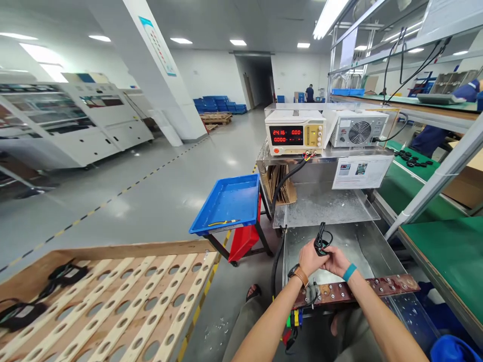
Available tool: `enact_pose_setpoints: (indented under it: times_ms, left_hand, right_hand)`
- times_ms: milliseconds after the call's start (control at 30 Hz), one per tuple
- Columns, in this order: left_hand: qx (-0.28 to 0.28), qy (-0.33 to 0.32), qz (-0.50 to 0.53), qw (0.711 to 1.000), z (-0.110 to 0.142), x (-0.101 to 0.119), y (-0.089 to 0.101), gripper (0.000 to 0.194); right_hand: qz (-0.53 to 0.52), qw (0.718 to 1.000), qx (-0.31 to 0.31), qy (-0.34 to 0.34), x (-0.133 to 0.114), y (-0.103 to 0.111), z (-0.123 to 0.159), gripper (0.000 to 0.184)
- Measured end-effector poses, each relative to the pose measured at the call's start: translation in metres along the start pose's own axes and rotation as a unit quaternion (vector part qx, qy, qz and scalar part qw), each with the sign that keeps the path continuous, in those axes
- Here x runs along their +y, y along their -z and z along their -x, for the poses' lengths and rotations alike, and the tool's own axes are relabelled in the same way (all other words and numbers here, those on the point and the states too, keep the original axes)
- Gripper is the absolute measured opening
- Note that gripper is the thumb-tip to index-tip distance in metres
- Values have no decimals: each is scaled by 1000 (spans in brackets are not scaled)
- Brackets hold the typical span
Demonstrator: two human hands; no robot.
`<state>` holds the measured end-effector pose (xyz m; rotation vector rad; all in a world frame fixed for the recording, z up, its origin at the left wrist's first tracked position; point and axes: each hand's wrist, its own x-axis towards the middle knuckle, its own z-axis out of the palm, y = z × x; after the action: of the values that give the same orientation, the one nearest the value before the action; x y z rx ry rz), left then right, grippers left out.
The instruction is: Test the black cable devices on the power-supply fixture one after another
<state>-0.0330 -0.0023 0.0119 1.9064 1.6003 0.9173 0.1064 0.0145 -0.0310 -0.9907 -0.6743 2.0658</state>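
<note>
A: ok so what's the thing in the hands? All I see is a black squiggle lol

B: It's a black cord (323, 240), thin and kinda shiny, bunched into loose loops. A narrow bundle of strands sticks up at the top, and a rounder loop bows out to the right. The bottom part disappears behind the fingers, so I can't make out the ends or any plug.

A: And where is it exactly?

B: Up in front of the person, over the metal bench (370, 246), between the see-through panel (358, 211) at the back and the reddish-brown strip (392, 284) with bolts along the front.

A: Which hand's got it?

B: Left hand (310, 257) for sure, the one with the brown watch strap (301, 275). Fingers are curled in around the lower part of the bundle. Right hand (335, 261), with the teal band (349, 272), is right up against it, fingers bent inward. Its tips are hidden, so I can't say if it's gripping or just touching.

A: Anything else nearby?

B: White power box (295, 131) on the shelf behind, red digits lit, and a blue tray (234, 196) off to the left with yellow-handled pliers (222, 222) in it.
</note>
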Motion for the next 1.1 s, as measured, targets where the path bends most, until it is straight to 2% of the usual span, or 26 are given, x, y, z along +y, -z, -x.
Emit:
enact_pose_setpoints:
  times_ms: [100,167,267,400,633,733,867,967,1100]
  left_hand:
    - [1,-13,-9,1000,-1,6,3,30]
    - [-6,-9,-19,1000,-2,10,4,29]
    - [-18,7,-19,1000,-2,12,4,33]
    - [8,23,40,999,1,8,-1,41]
    - [14,13,85,996,2,6,-2,44]
    - [19,15,114,993,1,4,-3,47]
    - [36,18,162,986,1,1,-10,49]
    - [39,21,198,979,-1,2,-8,39]
    - [50,17,214,975,-8,6,7,29]
  right_hand:
    - [-104,995,-9,11,0,-2,7,17]
    - [-123,992,-9,22,0,-4,8,16]
    - [-100,995,23,18,-1,-5,6,10]
    - [-50,995,81,-17,-5,-7,5,10]
    - [-118,993,20,-1,-6,-5,21,11]
    - [-137,990,19,4,-6,-7,22,27]
    - [-99,991,80,34,-4,-17,13,62]
    - [-17,989,142,34,-1,-18,9,66]
    - [39,977,208,2,3,-9,15,67]
